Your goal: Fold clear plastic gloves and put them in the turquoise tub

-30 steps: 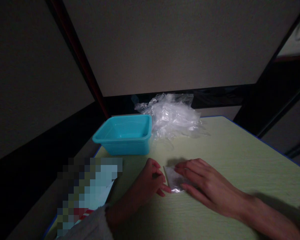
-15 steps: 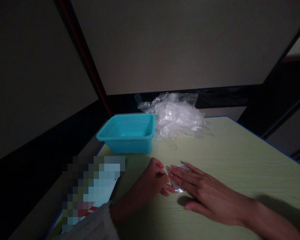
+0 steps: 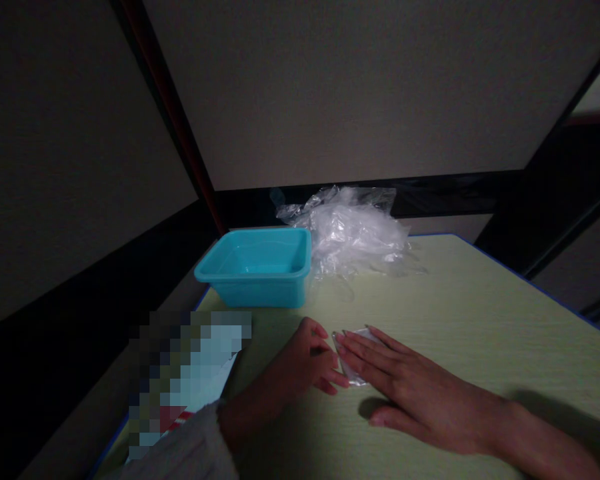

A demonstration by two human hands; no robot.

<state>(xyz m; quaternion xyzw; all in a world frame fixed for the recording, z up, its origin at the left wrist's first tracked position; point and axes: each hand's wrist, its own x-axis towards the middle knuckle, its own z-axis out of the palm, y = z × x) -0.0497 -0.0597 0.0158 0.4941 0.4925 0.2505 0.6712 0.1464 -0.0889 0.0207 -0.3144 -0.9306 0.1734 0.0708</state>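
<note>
A small, flat piece of clear plastic (image 3: pixel 353 375) lies on the pale table (image 3: pixel 480 313). My right hand (image 3: pixel 405 380) rests flat over it, fingers stretched out and covering much of the piece, with the thumb apart on the near side. Just left of the plastic is my left hand (image 3: pixel 321 357), its fingers curled a little but apart, with nothing seen in them. The left fingertips are close to the plastic's left edge; whether they touch it I cannot tell.
A turquoise basin (image 3: pixel 260 290) stands at the back left. Beside it, to the right, is a heap of crumpled clear plastic bags (image 3: pixel 355 230). A partly blurred-out light blue item (image 3: pixel 207 380) lies at the left edge, near my left sleeve (image 3: pixel 190 447). A wall rises behind the table.
</note>
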